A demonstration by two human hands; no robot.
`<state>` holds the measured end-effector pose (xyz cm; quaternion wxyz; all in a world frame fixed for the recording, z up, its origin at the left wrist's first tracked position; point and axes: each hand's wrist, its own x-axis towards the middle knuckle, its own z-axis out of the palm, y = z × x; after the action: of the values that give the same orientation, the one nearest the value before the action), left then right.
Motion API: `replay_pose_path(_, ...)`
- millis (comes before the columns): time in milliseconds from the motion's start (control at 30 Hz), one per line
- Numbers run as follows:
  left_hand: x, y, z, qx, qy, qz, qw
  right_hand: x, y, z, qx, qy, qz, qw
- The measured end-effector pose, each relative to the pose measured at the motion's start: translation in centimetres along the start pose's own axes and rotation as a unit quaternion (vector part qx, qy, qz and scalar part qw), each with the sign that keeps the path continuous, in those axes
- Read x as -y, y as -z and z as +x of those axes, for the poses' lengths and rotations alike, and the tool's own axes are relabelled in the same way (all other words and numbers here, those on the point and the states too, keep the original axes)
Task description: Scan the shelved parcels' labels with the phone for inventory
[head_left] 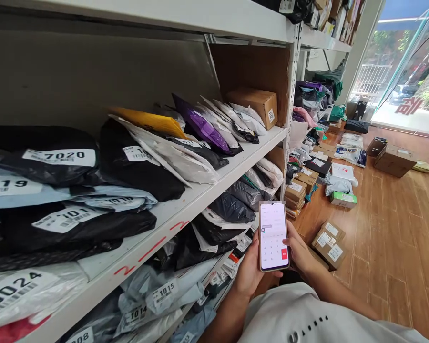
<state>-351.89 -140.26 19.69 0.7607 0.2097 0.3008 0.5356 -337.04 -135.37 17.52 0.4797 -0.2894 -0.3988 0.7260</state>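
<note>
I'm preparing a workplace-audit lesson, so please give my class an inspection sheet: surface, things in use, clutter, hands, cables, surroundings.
Surface: white shelf with red marks on its front edge, loaded with parcels, including a black bag labelled 7020.
Things in use: smartphone, screen lit, showing a number keypad with a red key; smaller text unreadable.
Clutter: cardboard boxes and a green-and-white box among parcels on the wooden floor.
Hands: left hand grips the smartphone's left side; right hand grips its right, thumb at the screen's edge.
Cables: nothing seen at the smartphone or hands.
Surroundings: large glass pane beyond the shelving.
</note>
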Motion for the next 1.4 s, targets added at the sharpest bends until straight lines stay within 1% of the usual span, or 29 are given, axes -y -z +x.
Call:
replay_pose_path(133,0.2,-0.1,-0.6,0.005,-0.009,0.035,0.999,0.1,-0.3,-0.8,0.005,-0.009,-0.002,1.000)
replay_pose_path(300,0.3,0.1,-1.0,-0.013,-0.001,0.057,0.998,0.0,-1.2,-0.9,0.009,0.032,-0.027,0.999)
replay_pose_path(367,0.2,0.3,-1.1,-0.011,0.001,0.060,0.998,0.0,-1.1,-0.8,0.020,0.036,-0.019,0.999)
replay_pose_path(467,0.0,0.6,-1.2,0.003,0.012,0.053,0.999,0.0,-0.6,-0.8,0.045,0.020,0.003,0.999)
replay_pose_path(533,-0.1,0.8,-1.2,0.018,0.016,0.052,0.998,0.1,-0.3,-0.7,0.048,0.013,-0.003,0.999)
replay_pose_path(700,-0.5,1.1,-1.4,0.037,0.017,0.079,0.996,0.2,-0.6,-0.5,0.038,0.039,0.006,0.998)
replay_pose_path(867,-0.5,1.2,-1.4,0.029,0.015,0.116,0.993,-0.2,-0.7,-0.2,0.025,0.020,0.011,0.999)
replay_pose_path(933,-0.4,1.4,-1.3,0.026,0.015,0.105,0.994,-0.3,-0.7,-0.1,0.016,0.012,0.013,1.000)
replay_pose_path(1067,-0.5,1.9,-1.1,0.034,0.019,0.044,0.998,-0.3,-1.1,0.0,-0.010,-0.003,0.014,1.000)
replay_pose_path(1133,-0.7,2.0,-0.9,0.028,0.024,0.032,0.999,-0.3,-1.2,-0.1,0.002,-0.007,0.014,1.000)
replay_pose_path(1267,-0.7,1.6,-0.4,0.007,0.027,0.047,0.998,0.0,-1.0,-0.1,0.066,0.019,-0.013,0.998)
replay_pose_path(1333,-0.4,1.4,0.0,-0.008,0.032,0.068,0.997,-0.2,-0.6,0.0,0.048,0.006,0.011,0.999)
replay_pose_path(1400,0.0,1.5,0.4,-0.025,0.052,0.097,0.994,-0.9,-0.1,0.1,0.001,-0.022,0.063,0.998)
